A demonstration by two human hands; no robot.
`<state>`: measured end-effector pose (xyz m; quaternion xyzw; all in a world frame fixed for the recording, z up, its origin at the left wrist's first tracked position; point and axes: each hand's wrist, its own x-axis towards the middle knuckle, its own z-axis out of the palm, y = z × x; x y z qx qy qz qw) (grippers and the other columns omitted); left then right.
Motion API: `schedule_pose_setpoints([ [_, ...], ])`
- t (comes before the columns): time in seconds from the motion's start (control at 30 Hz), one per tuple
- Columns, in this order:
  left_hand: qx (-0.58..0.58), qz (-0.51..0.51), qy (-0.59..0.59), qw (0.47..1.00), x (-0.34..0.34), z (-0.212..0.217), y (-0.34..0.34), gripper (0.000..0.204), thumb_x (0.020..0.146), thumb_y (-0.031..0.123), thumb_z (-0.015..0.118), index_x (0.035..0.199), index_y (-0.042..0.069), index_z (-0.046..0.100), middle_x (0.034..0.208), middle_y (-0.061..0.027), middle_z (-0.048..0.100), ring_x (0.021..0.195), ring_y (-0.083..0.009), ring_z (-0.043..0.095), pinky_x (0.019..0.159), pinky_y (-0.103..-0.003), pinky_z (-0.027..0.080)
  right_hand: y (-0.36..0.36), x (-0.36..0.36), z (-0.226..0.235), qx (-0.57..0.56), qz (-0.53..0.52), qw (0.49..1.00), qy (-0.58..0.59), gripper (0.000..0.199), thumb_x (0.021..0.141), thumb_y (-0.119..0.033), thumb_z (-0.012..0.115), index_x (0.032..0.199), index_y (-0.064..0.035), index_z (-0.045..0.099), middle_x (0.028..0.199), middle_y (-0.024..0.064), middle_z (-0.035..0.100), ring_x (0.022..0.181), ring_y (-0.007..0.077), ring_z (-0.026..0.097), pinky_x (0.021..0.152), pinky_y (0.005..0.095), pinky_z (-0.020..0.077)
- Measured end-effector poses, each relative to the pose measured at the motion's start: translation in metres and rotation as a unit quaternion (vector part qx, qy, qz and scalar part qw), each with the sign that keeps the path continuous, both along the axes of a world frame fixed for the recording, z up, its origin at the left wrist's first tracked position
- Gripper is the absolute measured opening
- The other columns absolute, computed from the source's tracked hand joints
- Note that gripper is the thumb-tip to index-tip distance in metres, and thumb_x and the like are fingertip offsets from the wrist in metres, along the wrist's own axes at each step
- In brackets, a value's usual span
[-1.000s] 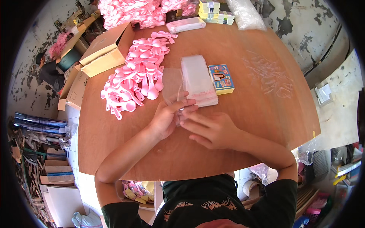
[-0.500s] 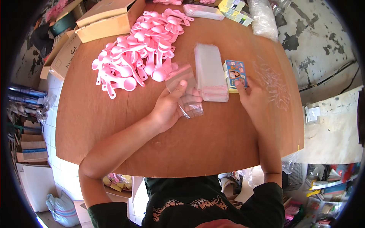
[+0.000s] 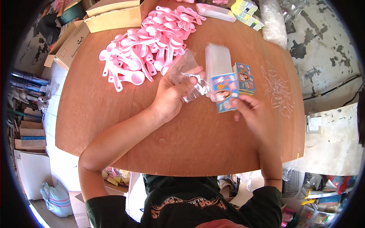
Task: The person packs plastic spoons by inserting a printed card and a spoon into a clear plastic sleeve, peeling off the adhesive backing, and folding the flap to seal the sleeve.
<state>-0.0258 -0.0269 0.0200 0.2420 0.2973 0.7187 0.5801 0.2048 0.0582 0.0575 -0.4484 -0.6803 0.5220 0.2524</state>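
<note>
In my left hand [image 3: 173,93] a clear plastic bag [image 3: 197,85] is gripped between thumb and fingers. My right hand [image 3: 249,112] pinches a small blue printed card [image 3: 225,93] by its lower right corner, just right of the bag and apart from it. Behind that card lies a stack of clear plastic bags [image 3: 218,59], its near end partly hidden. To the right of the bags sits a stack of similar blue cards [image 3: 244,77]. A big heap of pink plastic scoops [image 3: 152,43] spreads over the table beyond my left hand.
Thin clear plastic strips [image 3: 278,91] lie scattered on the brown table [image 3: 182,148] at the right. Along the far edge are a cardboard box [image 3: 114,17], a bundle of packaged bags [image 3: 216,12], yellowish card packs [image 3: 247,13] and a clear plastic roll [image 3: 273,24].
My right hand has lifted a card off the card stack and brought it left toward the bag. The left hand still holds the bag, now slightly higher. The whole view has shifted a little.
</note>
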Motion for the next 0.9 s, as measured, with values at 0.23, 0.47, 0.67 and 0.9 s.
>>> schedule_pose_setpoints([
  [0.23, -0.023, 0.045, -0.025, 0.998, 0.010, 0.001, 0.000, 0.074, 0.090, 0.000, 0.061, 0.151, 0.014, 0.021, 0.137, -0.0148, 0.050, 0.124, -0.0222, 0.053, 0.105, -0.036, 0.046, -0.024, -0.010, -0.016, -0.097, 0.073, 0.991, 0.056, 0.022, 0.091, -0.019, 0.069, 0.102, 0.0001, 0.069, 0.076, 0.0021, 0.067, 0.056, 0.0047, 0.056, 0.049, 0.0200, 0.0445],
  [0.47, -0.001, 0.027, -0.037, 0.999, 0.016, -0.003, -0.002, 0.077, 0.092, 0.001, 0.059, 0.153, 0.017, 0.015, 0.132, -0.0142, 0.054, 0.120, -0.0212, 0.054, 0.103, -0.038, 0.045, -0.032, -0.015, -0.020, -0.054, 0.046, 0.996, 0.059, 0.021, 0.092, -0.017, 0.067, 0.103, 0.0006, 0.069, 0.074, 0.0019, 0.066, 0.056, 0.0049, 0.057, 0.050, 0.0199, 0.0460],
  [0.67, 0.006, 0.027, -0.030, 0.999, 0.018, -0.004, -0.003, 0.076, 0.092, 0.001, 0.059, 0.153, 0.017, 0.017, 0.133, -0.0151, 0.053, 0.121, -0.0216, 0.054, 0.101, -0.039, 0.048, -0.034, -0.017, -0.022, -0.058, 0.066, 0.992, 0.093, 0.020, 0.092, -0.017, 0.067, 0.101, 0.0004, 0.069, 0.073, 0.0016, 0.066, 0.056, 0.0047, 0.057, 0.049, 0.0198, 0.0449],
  [0.9, 0.018, -0.021, -0.004, 1.000, 0.027, -0.005, -0.006, 0.072, 0.090, -0.001, 0.060, 0.150, 0.016, 0.025, 0.137, -0.0158, 0.050, 0.122, -0.0215, 0.054, 0.099, -0.039, 0.051, -0.035, -0.018, -0.029, -0.068, 0.117, 0.988, 0.071, 0.020, 0.092, -0.018, 0.067, 0.098, 0.0008, 0.069, 0.073, 0.0015, 0.066, 0.056, 0.0040, 0.056, 0.048, 0.0191, 0.0440],
])
